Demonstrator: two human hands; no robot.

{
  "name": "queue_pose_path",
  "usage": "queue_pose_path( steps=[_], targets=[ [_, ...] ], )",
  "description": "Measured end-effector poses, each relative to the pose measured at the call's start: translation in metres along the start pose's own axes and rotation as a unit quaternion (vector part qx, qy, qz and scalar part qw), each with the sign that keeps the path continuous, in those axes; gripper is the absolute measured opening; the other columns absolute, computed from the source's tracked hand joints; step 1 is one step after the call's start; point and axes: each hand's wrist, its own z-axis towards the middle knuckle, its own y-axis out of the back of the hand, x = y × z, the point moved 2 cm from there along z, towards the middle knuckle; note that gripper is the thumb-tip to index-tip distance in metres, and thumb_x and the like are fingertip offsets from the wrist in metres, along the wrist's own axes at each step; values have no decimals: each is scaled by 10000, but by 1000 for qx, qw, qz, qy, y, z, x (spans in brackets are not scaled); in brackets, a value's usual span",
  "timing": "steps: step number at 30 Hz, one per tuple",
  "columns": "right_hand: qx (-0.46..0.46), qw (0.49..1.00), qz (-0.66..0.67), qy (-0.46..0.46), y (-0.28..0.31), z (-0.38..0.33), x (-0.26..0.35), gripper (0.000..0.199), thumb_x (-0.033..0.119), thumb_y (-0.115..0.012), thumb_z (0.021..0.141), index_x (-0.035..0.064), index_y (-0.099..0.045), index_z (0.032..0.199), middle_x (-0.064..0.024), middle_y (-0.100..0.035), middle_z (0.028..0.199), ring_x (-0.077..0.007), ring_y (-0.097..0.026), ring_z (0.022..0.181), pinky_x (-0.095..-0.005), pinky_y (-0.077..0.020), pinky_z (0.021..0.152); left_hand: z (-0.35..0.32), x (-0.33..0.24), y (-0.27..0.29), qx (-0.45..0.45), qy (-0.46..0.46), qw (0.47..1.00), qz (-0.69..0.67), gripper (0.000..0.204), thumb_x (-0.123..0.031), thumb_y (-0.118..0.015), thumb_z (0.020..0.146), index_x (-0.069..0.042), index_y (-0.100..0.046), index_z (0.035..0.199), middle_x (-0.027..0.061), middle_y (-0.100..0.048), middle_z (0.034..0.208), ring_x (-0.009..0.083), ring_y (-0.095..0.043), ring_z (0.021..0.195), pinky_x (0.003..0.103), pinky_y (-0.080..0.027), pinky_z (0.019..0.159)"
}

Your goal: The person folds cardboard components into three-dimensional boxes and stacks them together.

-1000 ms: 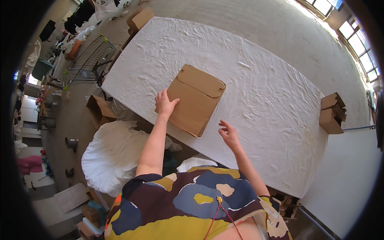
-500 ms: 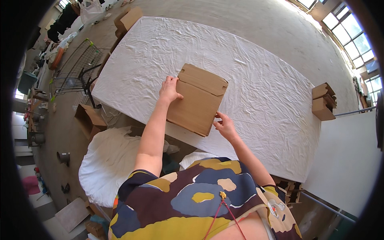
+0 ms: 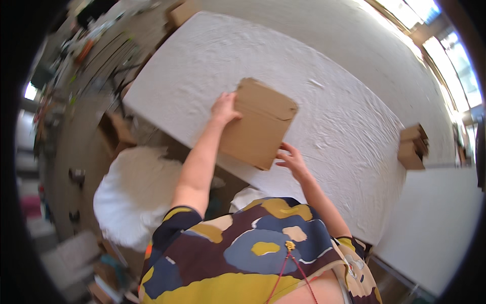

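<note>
Cardboard, flat and stiff: head view shows a brown folded box (image 3: 258, 129) lying on the white desk (image 3: 344, 116), likely light yet bendy. Left hand (image 3: 225, 109) pinches its nine o'clock edge, right hand (image 3: 289, 159) curls fingers around its five o'clock corner
</note>
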Motion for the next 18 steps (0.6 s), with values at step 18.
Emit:
queue_pose_path(
  steps=[18],
  targets=[
    [-116,992,29,-37,97,0,-55,207,212,-584,992,32,-638,1077,-3,-636,916,-114,-562,813,-299,-478,733,-100,-82,-47,-119,134,983,33,619,-448,-905,607,-78,-678,1048,59,-563,1165,250,-537,1126,380,-497,923]
  ],
)
